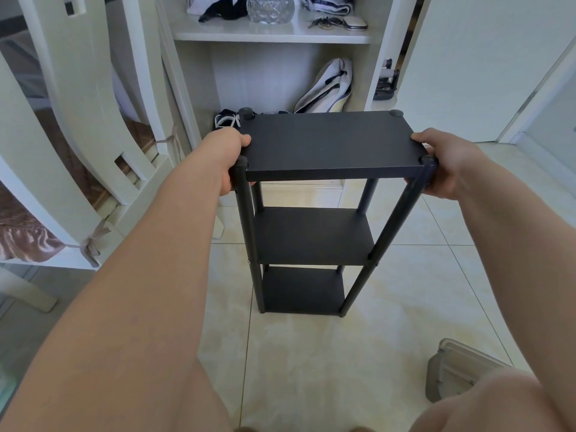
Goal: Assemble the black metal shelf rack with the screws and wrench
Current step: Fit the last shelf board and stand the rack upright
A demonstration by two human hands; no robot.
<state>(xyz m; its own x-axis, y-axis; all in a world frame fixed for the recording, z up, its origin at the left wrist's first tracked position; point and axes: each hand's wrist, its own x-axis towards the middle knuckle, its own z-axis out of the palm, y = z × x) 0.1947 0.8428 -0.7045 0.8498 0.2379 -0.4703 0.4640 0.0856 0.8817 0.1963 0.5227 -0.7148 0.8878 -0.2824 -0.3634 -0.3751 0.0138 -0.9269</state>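
Three black rectangular boards on four round posts form the black metal shelf rack (314, 235), upright on pale floor tiles (311, 363). Left hand (229, 157) and right hand (445, 165) grip its top ends; lift evenly, keeping it plumb.

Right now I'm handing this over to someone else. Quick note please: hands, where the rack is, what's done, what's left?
Left hand: grips the left end of the top shelf, thumb on top.
Right hand: grips the right end the same way.
Rack: upright, appears to stand on the tiled floor in front of the white cupboard.
Done: three shelves and four posts look joined.
Left: no screws or wrench in view and tightness can't be judged, so probably check for wobble before letting go.
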